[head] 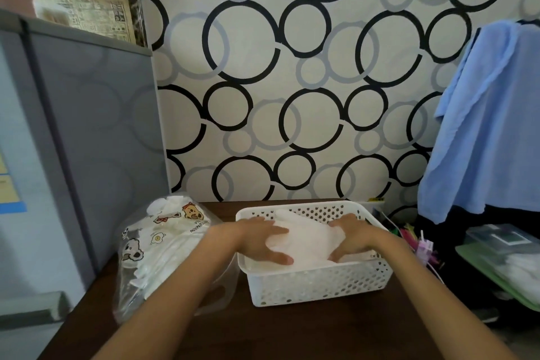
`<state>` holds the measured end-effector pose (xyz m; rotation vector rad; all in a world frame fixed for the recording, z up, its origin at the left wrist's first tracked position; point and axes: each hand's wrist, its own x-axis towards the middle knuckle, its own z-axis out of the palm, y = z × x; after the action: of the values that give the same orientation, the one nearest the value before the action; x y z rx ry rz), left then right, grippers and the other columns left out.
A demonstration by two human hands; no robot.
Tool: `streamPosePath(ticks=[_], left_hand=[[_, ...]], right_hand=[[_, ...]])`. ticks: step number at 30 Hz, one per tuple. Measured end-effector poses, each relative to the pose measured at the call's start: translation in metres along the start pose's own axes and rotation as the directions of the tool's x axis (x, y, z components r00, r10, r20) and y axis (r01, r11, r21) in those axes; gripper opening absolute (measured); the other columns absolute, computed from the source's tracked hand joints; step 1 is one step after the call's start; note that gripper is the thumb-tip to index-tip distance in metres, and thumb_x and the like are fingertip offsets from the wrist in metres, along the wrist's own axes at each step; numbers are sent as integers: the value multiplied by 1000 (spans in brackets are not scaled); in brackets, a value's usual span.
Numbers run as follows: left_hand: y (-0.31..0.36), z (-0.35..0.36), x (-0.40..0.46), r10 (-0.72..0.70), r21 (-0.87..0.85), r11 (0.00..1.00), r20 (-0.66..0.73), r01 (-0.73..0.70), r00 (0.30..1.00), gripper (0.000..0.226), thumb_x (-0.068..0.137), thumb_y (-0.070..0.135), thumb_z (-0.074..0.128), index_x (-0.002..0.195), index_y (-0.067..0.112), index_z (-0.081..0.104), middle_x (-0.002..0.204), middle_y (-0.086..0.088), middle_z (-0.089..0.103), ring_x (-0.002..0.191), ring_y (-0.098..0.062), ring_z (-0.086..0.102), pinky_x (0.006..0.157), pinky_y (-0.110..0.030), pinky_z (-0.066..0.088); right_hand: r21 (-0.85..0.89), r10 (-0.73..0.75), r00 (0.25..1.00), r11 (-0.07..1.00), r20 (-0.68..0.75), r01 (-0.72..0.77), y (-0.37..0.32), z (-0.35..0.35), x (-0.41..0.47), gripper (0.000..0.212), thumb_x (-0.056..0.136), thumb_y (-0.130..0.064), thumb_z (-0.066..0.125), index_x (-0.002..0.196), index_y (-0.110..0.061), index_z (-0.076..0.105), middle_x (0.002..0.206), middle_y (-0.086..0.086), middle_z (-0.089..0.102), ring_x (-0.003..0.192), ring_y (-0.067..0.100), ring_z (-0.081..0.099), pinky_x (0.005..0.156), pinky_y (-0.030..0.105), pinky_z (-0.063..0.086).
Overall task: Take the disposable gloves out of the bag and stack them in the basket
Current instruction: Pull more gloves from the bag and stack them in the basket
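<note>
A grey cabinet (pixel 87 140) is seen far over at nine o'clock, with old newspapers (pixel 87 16) kept on top of it at eleven o'clock. Next, at about eight o'clock, a clear bag (pixel 163 251) with cartoon bears and eggs printed on it is laid on the dark brown table (pixel 263 333). White gloves can be seen through the bag.

Just beside the bag, at six o'clock, a white basket (pixel 318 286) full of small holes is set on the table. A pile of thin see-through gloves (pixel 309 238) is held down inside the basket. The left hand (pixel 264 240) is laid flat on the pile's nine o'clock side, with the fingers spread out and straight. The right hand (pixel 352 238) is laid flat on the pile's three o'clock side, also with the fingers spread. The gloves are pressed, not grabbed.

At about four o'clock, bright pink and green bits (pixel 415 238) are seen just past the basket; what they are cannot be told. A green tray (pixel 479 269) is placed farther over. At two o'clock a blue cloth (pixel 485 126) is hung in front of the wall (pixel 292 52), which is covered with black and grey rings.
</note>
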<state>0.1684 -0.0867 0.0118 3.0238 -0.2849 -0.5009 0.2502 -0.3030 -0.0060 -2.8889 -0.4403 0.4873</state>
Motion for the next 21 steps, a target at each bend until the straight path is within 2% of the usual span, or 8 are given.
streamPosePath(ticks=[2, 4, 6, 9, 12, 15, 18, 21], left_hand=[[-10, -12, -27, 35, -229, 971, -136, -66, 990, 62, 91, 53, 53, 146, 36, 32, 153, 8, 31, 142, -15, 26, 115, -34, 20], [-30, -17, -59, -6, -353, 930, -296, -104, 955, 39, 91, 38, 61, 129, 36, 53, 123, 15, 55, 115, -8, 52, 98, -24, 39], [-56, -16, -87, -96, -378, 924, -398, -67, 912, 21, 85, 32, 69, 106, 34, 64, 109, 16, 61, 102, -4, 57, 90, -24, 46], [-85, -12, -113, -198, -357, 933, -404, 46, 893, 15, 77, 33, 78, 85, 37, 66, 111, 20, 56, 105, -1, 52, 93, -26, 44], [-96, -5, -120, -214, -345, 934, -318, 98, 924, 12, 80, 26, 76, 77, 37, 71, 113, 24, 55, 107, 1, 50, 90, -20, 42], [-105, 7, -115, -242, -375, 920, -311, 115, 919, 24, 85, 16, 70, 76, 39, 71, 116, 17, 63, 103, -3, 61, 93, -30, 50], [-113, 13, -113, -264, -372, 919, -344, 128, 901, 36, 85, 4, 62, 80, 38, 74, 108, 10, 69, 88, -8, 67, 79, -34, 57], [-116, 14, -111, -283, -383, 916, -400, 121, 872, 33, 86, 2, 59, 97, 29, 76, 94, 11, 66, 72, -2, 64, 64, -18, 55]], right_hand=[[121, -9, 995, 992, -99, 21, 0, -7, -7, 86, 77, -32, 76, 147, -22, 27, 154, 5, 19, 141, 24, 24, 112, 34, 25], [201, 14, 977, 979, -214, 30, -3, -14, -18, 75, 78, -24, 75, 142, -20, 37, 150, 5, 28, 137, 25, 30, 109, 33, 30], [192, 34, 940, 981, -340, 34, -13, -19, -30, 59, 81, -19, 72, 136, -19, 48, 141, 7, 44, 127, 25, 42, 102, 32, 37], [229, -61, 878, 954, -476, 191, -50, -19, -50, 41, 84, -15, 69, 123, -19, 60, 120, 2, 62, 98, 16, 57, 86, 31, 48], [260, -256, 870, 885, -422, 386, -107, -2, -70, 25, 85, -21, 69, 107, -31, 67, 99, -11, 66, 82, 6, 60, 78, 24, 50], [249, -430, 869, 838, -244, 485, -157, 23, -84, 20, 89, -23, 64, 107, -29, 71, 99, -9, 69, 73, -1, 57, 67, 14, 45], [152, -459, 877, 866, -140, 477, -186, 51, -77, 22, 92, -20, 59, 110, -26, 71, 110, -5, 69, 82, 7, 62, 86, 23, 50], [103, -401, 899, 901, -177, 422, -203, 75, -66, 25, 91, -30, 58, 114, -26, 67, 115, -2, 65, 100, 17, 61, 93, 29, 48]])
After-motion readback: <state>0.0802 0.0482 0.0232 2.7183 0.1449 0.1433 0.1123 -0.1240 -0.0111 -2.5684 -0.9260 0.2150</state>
